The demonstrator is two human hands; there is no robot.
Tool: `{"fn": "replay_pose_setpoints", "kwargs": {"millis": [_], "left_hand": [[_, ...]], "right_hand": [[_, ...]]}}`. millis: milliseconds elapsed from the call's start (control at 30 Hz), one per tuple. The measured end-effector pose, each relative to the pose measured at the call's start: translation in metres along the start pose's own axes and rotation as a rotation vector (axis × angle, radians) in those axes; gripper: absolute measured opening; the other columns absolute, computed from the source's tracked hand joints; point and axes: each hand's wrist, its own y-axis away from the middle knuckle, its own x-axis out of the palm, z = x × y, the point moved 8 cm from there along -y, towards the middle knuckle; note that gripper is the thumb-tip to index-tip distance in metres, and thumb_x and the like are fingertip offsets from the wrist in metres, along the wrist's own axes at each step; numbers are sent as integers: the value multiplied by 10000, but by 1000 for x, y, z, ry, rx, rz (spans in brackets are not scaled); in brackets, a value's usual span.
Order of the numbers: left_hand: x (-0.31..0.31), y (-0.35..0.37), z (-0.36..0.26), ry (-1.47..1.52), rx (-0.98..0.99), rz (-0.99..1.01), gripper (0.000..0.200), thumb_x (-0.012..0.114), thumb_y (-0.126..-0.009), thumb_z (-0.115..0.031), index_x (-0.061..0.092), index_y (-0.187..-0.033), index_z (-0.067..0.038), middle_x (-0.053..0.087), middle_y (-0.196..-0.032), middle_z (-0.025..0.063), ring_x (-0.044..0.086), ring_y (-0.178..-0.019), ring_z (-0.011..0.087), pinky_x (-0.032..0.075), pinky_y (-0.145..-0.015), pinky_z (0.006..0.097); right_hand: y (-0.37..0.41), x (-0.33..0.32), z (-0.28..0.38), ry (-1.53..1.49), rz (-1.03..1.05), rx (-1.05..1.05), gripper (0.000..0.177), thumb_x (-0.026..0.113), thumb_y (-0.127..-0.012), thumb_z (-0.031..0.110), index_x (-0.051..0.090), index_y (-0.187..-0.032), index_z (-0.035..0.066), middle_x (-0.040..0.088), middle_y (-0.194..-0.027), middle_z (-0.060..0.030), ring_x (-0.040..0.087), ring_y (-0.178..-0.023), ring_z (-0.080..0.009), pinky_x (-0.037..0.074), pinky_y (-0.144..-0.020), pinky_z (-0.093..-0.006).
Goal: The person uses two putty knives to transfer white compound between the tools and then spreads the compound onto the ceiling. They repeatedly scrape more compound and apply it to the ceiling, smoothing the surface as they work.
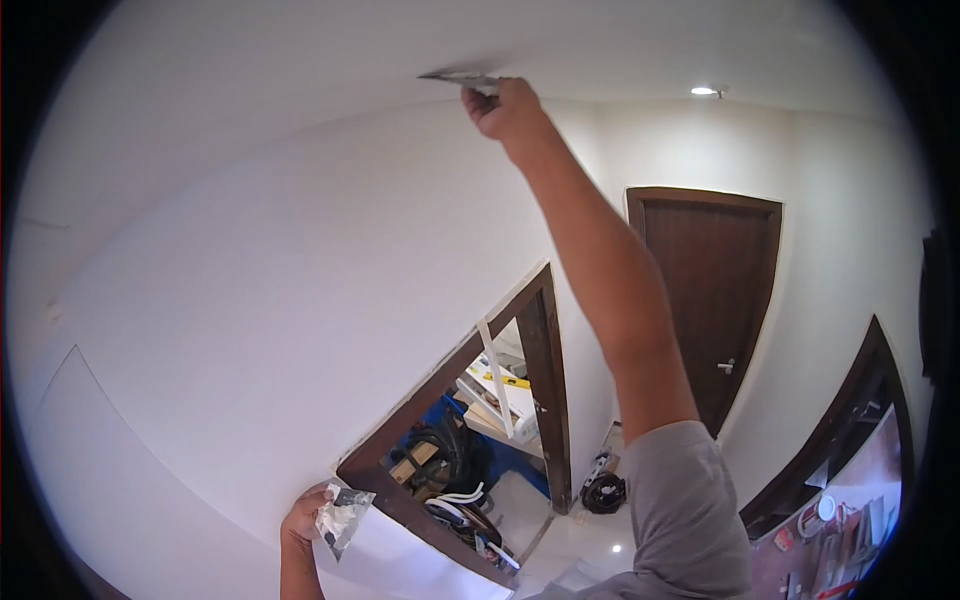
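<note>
Head view: right arm stretched straight up, right hand (510, 108) with its grip closed on a putty knife (462, 77), blade flat against the ceiling (300, 60), high above the doorway (540, 330). Left hand (305, 520) low, left of the doorway, grip holding a filler-smeared scraper (343, 517).

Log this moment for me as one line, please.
right hand: holds scraper against ceiling | left hand: holds blade with white filler, low beside door frame

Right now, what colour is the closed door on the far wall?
The door is dark brown, seen best in the head view.
</note>
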Motion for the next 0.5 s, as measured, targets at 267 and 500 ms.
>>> {"fn": "replay_pose_setpoints", "kwargs": {"millis": [267, 500], "left_hand": [[-9, -4, 3, -25, 47, 32, 313, 549, -896, -154, 594, -1108, 71, 687, -996, 171, 697, -868, 259, 568, -771, 352], [-2, -2, 0, -49, 34, 16, 325, 560, -905, -181, 591, -1120, 61, 687, -988, 157, 694, -847, 232, 564, -750, 340]], "right_hand": [[35, -36, 14, 63, 3, -158, 283, 350, -995, 101, 497, -1206, -17, 587, -1157, -165, 623, -991, -297, 591, -847, -468], [-6, -10, -30, -18, 57, 32, 304, 335, -987, 93, 472, -1239, -11, 565, -1168, -169, 618, -937, -264, 582, -833, -429]]}}
